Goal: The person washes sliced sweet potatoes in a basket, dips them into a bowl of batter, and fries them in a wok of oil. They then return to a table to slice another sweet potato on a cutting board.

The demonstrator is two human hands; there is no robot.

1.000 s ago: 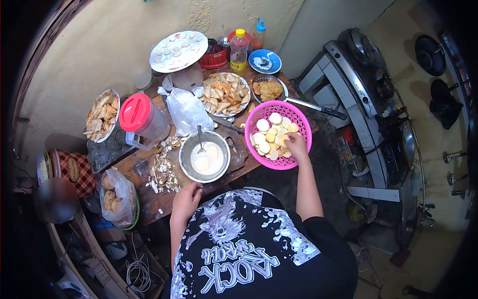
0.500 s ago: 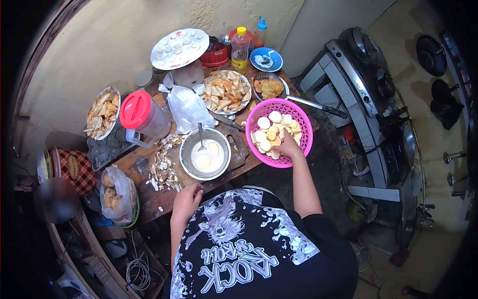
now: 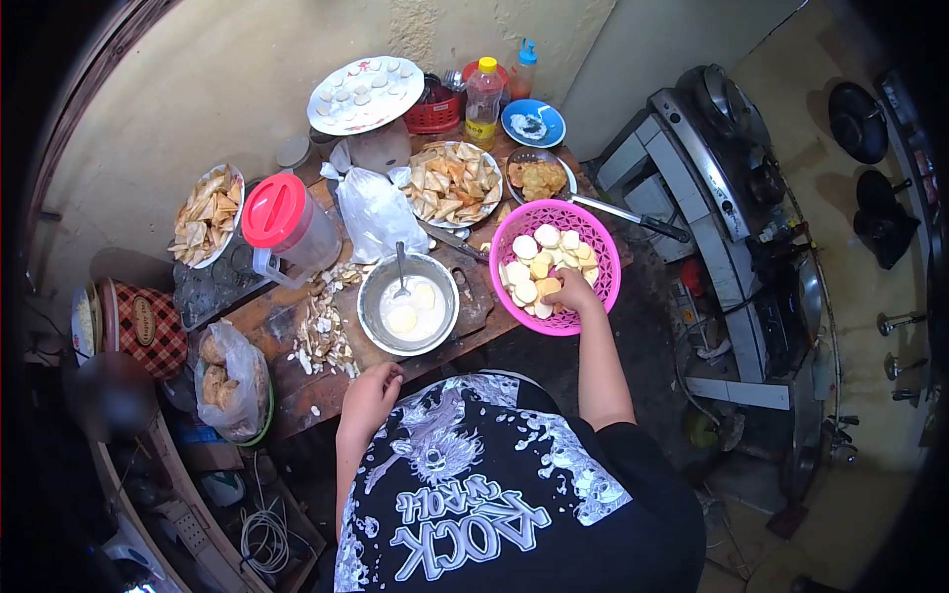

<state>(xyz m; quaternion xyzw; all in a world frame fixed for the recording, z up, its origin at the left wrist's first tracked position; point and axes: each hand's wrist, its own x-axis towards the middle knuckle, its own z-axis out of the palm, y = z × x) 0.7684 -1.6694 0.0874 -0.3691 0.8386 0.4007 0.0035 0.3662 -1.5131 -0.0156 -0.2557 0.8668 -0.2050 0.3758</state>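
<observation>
A: Hands and vessels, left to right?
B: Left hand (image 3: pixel 372 392), bare, at the table edge just below the bowl; fingers curled, any grip cannot be told. Next, round grey metal bowl (image 3: pixel 440 274), holding pale liquid, 2 round yellowish pieces (image 3: pixel 401 318) and 1 metal spoon (image 3: pixel 399 265), handle leaning on the far rim.
A: Further right?
B: Round pink openwork plastic basket (image 3: pixel 606 255), holding many pale-yellow disc-shaped slices (image 3: pixel 539 262). Right hand (image 3: pixel 573 292) reaches inside, fingers bent down; a slice lies at the fingertips, whether pinched cannot be told.
A: Governing relation?
B: Slices beneath and leftward of the right hand, the nearer of the 2. Being round, they show no clear long axis. Bowl left of the basket, just apart.
A: Surface and room?
B: Worn brown wooden table (image 3: pixel 308 397): clear plastic pitcher with red lid (image 3: pixel 274 211), pale scattered peelings (image 3: pixel 324 334), knotted white plastic bag (image 3: pixel 376 219). Basket at the right end, near side apparently overhanging. Beyond, right: silver metal stove (image 3: pixel 698 163).
</observation>
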